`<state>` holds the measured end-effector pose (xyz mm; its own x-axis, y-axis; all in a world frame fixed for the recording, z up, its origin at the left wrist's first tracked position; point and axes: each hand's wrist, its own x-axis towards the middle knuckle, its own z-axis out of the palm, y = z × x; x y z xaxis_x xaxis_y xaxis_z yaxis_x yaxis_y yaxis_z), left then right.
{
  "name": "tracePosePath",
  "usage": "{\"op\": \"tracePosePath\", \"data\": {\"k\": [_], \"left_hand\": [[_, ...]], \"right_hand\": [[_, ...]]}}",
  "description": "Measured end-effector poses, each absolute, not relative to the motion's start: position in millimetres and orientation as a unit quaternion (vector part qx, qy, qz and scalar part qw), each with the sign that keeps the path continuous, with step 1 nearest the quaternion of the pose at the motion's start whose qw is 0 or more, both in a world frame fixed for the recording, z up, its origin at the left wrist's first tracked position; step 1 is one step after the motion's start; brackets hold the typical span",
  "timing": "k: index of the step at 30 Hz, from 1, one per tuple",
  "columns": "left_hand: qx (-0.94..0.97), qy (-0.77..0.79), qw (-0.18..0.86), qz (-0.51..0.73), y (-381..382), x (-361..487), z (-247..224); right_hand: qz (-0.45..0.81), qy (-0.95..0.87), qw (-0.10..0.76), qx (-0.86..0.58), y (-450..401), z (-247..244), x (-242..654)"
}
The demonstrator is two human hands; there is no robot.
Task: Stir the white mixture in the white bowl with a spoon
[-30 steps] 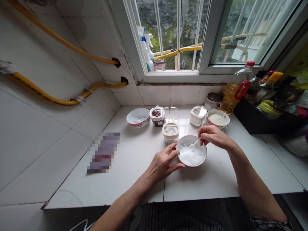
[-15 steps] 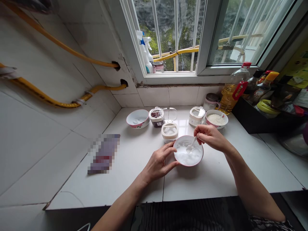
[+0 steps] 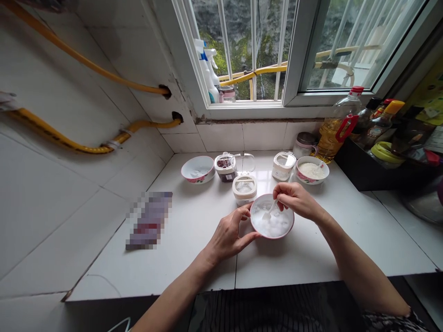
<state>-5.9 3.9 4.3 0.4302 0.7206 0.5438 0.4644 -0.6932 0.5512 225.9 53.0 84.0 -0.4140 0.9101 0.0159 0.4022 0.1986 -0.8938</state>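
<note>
Spoon (image 3: 272, 208), one only, is pinched by the right hand (image 3: 296, 200); its tip is set in the nearest of three bowls (image 3: 272, 237), grasped by the left hand (image 3: 226, 235) near three canisters (image 3: 244, 187).

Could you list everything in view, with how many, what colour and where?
Pink-rimmed bowl: one, white, between hands
Spoon: one, white, in that bowl
Flowered bowls: two, white-pink, counter back
Square jars: three, clear-cream, behind pink-rimmed bowl
Round jar: one, dark-lidded, back right
Oil bottle: one, yellow contents, beside box
Box: one, black, right, holding several bottles
Blurred item: one, purplish, counter left
Hoses: two, yellow, left wall
Spray bottles: two, white-blue, window
Countertop: one, white, below
Left hand: one, bare, holding pink-rimmed bowl
Right hand: one, bare, holding spoon
</note>
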Motion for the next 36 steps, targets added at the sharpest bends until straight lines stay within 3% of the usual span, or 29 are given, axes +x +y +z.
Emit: {"op": "tracePosePath", "data": {"k": [7, 15, 23, 36], "left_hand": [[0.834, 0.352, 0.145, 0.398, 4, -5, 5], [0.83, 0.345, 0.153, 0.41, 4, -4, 5], [0.827, 0.35, 0.156, 0.411, 4, -4, 4], [0.822, 0.35, 0.172, 0.415, 2, -3, 6]], "right_hand": [[0.505, -0.654, 0.317, -0.465, 63, 84, 232], [0.463, -0.72, 0.279, -0.436, 50, 83, 221], [0.518, -0.702, 0.256, -0.416, 47, 84, 219], [0.547, -0.614, 0.312, -0.476, 63, 84, 231]]}}
